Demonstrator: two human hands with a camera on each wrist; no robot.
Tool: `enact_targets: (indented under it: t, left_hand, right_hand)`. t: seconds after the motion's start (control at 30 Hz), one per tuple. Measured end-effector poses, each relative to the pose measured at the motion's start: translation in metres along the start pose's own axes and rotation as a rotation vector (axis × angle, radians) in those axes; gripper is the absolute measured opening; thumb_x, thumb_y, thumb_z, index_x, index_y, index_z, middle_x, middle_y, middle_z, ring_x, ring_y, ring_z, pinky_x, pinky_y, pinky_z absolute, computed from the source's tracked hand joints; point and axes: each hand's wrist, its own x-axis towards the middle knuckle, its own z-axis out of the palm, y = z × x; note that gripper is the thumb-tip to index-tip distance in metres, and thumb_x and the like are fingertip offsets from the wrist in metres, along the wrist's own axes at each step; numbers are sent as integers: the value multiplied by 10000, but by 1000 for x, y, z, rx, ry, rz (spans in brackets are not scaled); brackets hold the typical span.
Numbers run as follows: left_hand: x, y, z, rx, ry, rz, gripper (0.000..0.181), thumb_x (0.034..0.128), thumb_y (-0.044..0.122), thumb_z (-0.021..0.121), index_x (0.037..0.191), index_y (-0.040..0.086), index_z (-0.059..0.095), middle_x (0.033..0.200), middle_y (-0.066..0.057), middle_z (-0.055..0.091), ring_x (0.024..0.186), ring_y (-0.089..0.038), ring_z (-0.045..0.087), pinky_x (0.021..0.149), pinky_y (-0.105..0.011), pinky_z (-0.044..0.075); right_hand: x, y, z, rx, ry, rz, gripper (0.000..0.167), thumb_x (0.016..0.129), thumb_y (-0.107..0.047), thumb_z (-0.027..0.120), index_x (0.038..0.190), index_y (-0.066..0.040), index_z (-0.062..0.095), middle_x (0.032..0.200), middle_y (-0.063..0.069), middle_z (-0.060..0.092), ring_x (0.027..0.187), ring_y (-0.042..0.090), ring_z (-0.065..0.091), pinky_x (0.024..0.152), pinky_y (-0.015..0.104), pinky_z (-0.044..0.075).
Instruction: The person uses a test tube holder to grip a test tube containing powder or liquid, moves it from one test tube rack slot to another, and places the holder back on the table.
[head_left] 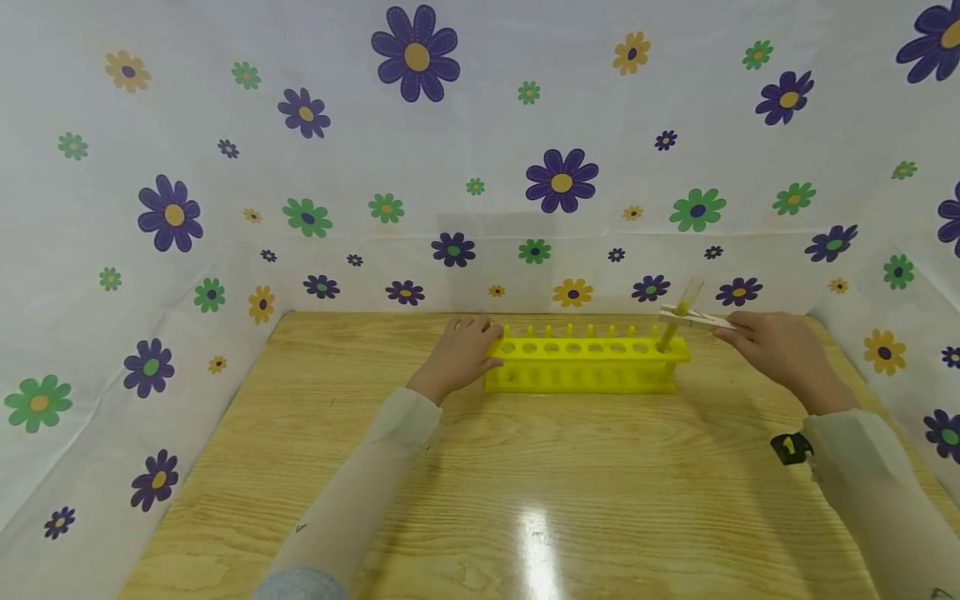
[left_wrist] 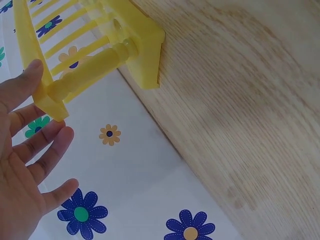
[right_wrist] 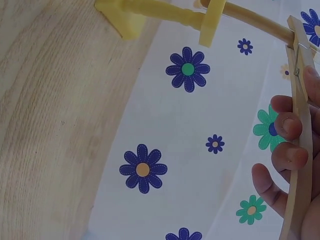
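Note:
A yellow test tube rack [head_left: 581,387] stands near the table's back edge, with a row of holes and pegs. My left hand [head_left: 459,357] grips its left end; in the left wrist view the thumb [left_wrist: 34,72] presses one side of the top plate and fingers touch the other. My right hand [head_left: 780,354] holds a wooden test tube clamp [right_wrist: 299,165] with curled fingers. The clamp's jaws are around a test tube [head_left: 667,335] with yellowish-brown contents. Slightly tilted, the tube has its lower part in the rack's rightmost hole; its bottom tip cannot be made out.
The wood-grain table [head_left: 570,467] reaches back to a white cloth [head_left: 495,133] printed with flowers, which also rises at both sides. A small black object [head_left: 791,448] sits at the right sleeve's cuff.

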Motion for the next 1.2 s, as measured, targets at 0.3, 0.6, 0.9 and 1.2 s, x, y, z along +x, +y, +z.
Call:
enact_targets:
  t: [0.3, 0.6, 0.9, 1.2]
  left_hand:
    - [0, 0, 0, -24, -2, -1, 378, 870, 351, 653, 1165, 138, 552, 1117, -67, 549, 1107, -262, 534, 1079, -515, 332]
    - [0, 1, -1, -36, -12, -11, 390, 871, 351, 652, 1177, 132, 549, 1107, -70, 546, 1096, -254, 531, 1080, -517, 327]
    - [0, 1, -1, -29, -16, -11, 389, 875, 350, 646, 1184, 136, 544, 1114, -69, 544, 1072, -245, 534, 1075, -510, 337]
    - [1, 1, 0, -23, -25, -9, 393, 876, 358, 642, 1184, 137, 539, 1120, -70, 540, 1067, -241, 534, 1075, -507, 339]
  right_hand:
    - [0, 1, -4, 2, -14, 5, 384, 959, -323, 523, 1033, 26, 664, 894, 208, 697, 635, 263, 622, 614, 434, 511]
    - [1, -3, -12, -13, -69, 46, 459, 969, -339, 498, 1150, 67, 614, 1064, 274, 656, 904, 434, 637, 799, 551, 496]
    - [4, -3, -17, 11, -64, 47, 420, 959, -312, 525, 1122, 60, 631, 1050, 280, 658, 887, 424, 641, 803, 550, 498]
    - [6, -3, -23, 0, -18, 18, 384, 956, -298, 534, 1100, 42, 642, 1020, 269, 668, 810, 391, 650, 743, 538, 508]
